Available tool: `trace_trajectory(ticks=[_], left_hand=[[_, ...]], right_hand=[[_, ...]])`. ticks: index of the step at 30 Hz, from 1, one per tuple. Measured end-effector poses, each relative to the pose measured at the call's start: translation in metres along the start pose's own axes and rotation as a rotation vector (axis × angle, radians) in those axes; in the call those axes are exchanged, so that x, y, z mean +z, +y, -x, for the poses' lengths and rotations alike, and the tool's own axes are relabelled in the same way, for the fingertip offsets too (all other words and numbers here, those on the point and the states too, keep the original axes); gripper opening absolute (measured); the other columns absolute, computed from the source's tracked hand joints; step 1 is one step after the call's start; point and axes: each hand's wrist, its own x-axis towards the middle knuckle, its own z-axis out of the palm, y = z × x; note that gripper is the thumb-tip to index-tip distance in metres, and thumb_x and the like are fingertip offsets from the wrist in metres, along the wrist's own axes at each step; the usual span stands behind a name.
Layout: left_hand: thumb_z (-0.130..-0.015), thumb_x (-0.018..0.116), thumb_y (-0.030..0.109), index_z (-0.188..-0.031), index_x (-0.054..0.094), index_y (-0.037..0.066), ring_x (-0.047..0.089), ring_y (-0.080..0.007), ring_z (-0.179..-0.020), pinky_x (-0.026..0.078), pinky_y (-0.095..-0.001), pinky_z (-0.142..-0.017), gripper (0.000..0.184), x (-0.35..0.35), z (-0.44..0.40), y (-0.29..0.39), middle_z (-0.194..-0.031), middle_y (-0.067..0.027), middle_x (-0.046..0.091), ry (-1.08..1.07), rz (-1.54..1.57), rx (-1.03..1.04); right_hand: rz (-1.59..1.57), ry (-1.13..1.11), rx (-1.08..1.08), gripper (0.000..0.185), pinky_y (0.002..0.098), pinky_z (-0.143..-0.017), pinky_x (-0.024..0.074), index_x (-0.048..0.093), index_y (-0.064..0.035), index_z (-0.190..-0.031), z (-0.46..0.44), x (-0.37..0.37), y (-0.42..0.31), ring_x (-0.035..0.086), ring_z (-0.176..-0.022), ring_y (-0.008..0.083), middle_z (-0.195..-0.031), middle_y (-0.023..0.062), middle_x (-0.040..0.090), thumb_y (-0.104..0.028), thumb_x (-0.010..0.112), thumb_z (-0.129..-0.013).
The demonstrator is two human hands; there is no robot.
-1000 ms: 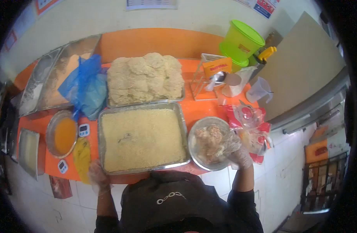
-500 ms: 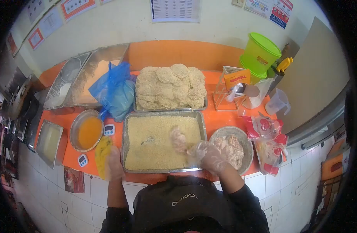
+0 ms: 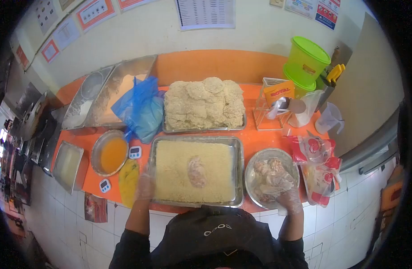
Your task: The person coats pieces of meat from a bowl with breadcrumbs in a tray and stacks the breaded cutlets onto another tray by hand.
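A piece of raw, floured meat (image 3: 197,172) lies on pale breadcrumbs in a metal tray (image 3: 240,179). My left hand (image 3: 145,186), in a clear glove, is at the tray's left edge; blur hides its fingers. My right hand (image 3: 283,190), also gloved, reaches into a round metal bowl (image 3: 250,190) and touches the floury raw meat pieces (image 3: 272,168) there. Its fingers blend with the meat, so their grip is unclear. Behind the tray, crumb-coated pieces (image 3: 205,105) are piled high on another metal tray.
At left stand a bowl of orange liquid (image 3: 112,154), a metal pan (image 3: 67,168), a yellow cloth (image 3: 129,181) and two timers (image 3: 135,152). A blue plastic bag (image 3: 145,112) leans by flour bins. Red-and-white packages (image 3: 320,179) lie right of the meat bowl.
My right hand has moved from the tray into the meat bowl. The meat piece sits farther left and nearer me on the crumbs. The view has shifted slightly.
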Motion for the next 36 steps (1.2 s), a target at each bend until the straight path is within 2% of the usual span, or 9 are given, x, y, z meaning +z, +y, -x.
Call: trace_trajectory(ticks=[3,8,13,16,19,22,25,31,36], left_hand=[[-0.086,0.053,0.017,-0.137,0.038,-0.001,0.061,-0.0299,-0.085,0.052,-0.0394,-0.071,0.056,-0.056,-0.004,0.056,-0.103,-0.019,0.058,-0.092,-0.204,-0.091],[-0.083,0.058,0.024,-0.139,0.037,0.001,0.051,-0.035,-0.118,0.041,-0.0456,-0.098,0.065,-0.077,0.024,0.132,-0.131,-0.0219,0.05,-0.157,-0.359,0.274],[-0.072,0.072,0.029,-0.139,0.036,-0.002,0.043,-0.0376,-0.126,0.033,-0.0436,-0.107,0.082,0.005,0.015,0.09,-0.138,-0.0228,0.043,-0.347,0.007,0.288],[-0.069,0.075,0.038,-0.139,0.035,-0.004,0.036,-0.0396,-0.131,0.031,-0.0435,-0.108,0.091,-0.048,-0.001,0.142,-0.142,-0.0258,0.036,-0.535,0.597,-0.032],[-0.063,0.078,0.046,-0.138,0.035,-0.005,0.031,-0.0427,-0.133,0.028,-0.0443,-0.11,0.101,-0.04,-0.019,0.161,-0.142,-0.0295,0.034,-0.311,0.595,0.199],[-0.063,0.079,0.048,-0.139,0.033,-0.005,0.033,-0.0433,-0.132,0.027,-0.043,-0.111,0.103,-0.041,-0.027,0.156,-0.142,-0.0306,0.033,-0.237,-0.005,0.459],[-0.066,0.076,0.051,-0.141,0.031,-0.005,0.034,-0.0415,-0.132,0.028,-0.0415,-0.111,0.103,-0.06,-0.015,0.161,-0.142,-0.0295,0.034,-0.41,-0.181,0.499],[-0.074,0.07,0.047,-0.139,0.037,-0.003,0.041,-0.0365,-0.129,0.031,-0.0383,-0.109,0.088,-0.061,-0.017,0.144,-0.138,-0.0268,0.042,-0.623,0.509,0.36],[-0.082,0.061,0.045,-0.14,0.037,-0.002,0.025,-0.0385,-0.138,0.021,-0.0538,-0.11,0.078,-0.018,-0.041,0.159,-0.148,-0.0249,0.027,-0.174,-0.221,0.581]], right_hand=[[0.283,-0.013,-0.135,0.054,0.0358,-0.091,0.0493,0.056,-0.0039,-0.119,-0.004,-0.011,0.026,0.059,-0.106,0.021,-0.117,0.0096,0.062,-0.009,0.08,-0.071],[0.092,0.025,-0.128,0.051,0.0349,-0.087,0.0511,0.058,-0.0034,-0.116,-0.002,-0.008,0.016,0.06,-0.103,0.0196,-0.113,0.0096,0.064,-0.01,0.081,-0.071],[0.143,0.062,-0.165,0.047,0.035,-0.085,0.0514,0.06,-0.0035,-0.113,-0.004,-0.005,0.016,0.061,-0.1,0.02,-0.109,0.0089,0.066,-0.011,0.08,-0.071],[0.209,0.066,-0.18,0.046,0.0348,-0.084,0.0516,0.061,-0.0037,-0.113,-0.002,-0.005,0.026,0.062,-0.097,0.0202,-0.108,0.0087,0.066,-0.011,0.08,-0.072],[0.186,0.037,-0.166,0.044,0.0345,-0.084,0.0516,0.062,-0.0036,-0.112,-0.001,-0.007,0.012,0.063,-0.096,0.0203,-0.107,0.0088,0.066,-0.011,0.079,-0.073],[0.381,0.05,-0.219,0.043,0.0344,-0.084,0.0516,0.062,-0.0029,-0.111,0.002,-0.02,0.021,0.063,-0.096,0.0205,-0.107,0.0091,0.066,-0.011,0.079,-0.073],[0.216,0.066,-0.154,0.042,0.0342,-0.084,0.0516,0.062,-0.002,-0.11,0.006,-0.023,0.02,0.063,-0.096,0.0205,-0.107,0.0091,0.066,-0.011,0.079,-0.073],[0.3,0.012,-0.136,0.045,0.0347,-0.083,0.0516,0.061,-0.0015,-0.111,0.007,-0.028,0.041,0.063,-0.096,0.0207,-0.106,0.0093,0.067,-0.012,0.08,-0.072],[0.327,-0.002,-0.084,0.046,0.035,-0.086,0.051,0.061,-0.0027,-0.113,0.001,-0.019,0.03,0.062,-0.099,0.0201,-0.11,0.0087,0.066,-0.012,0.079,-0.072]])
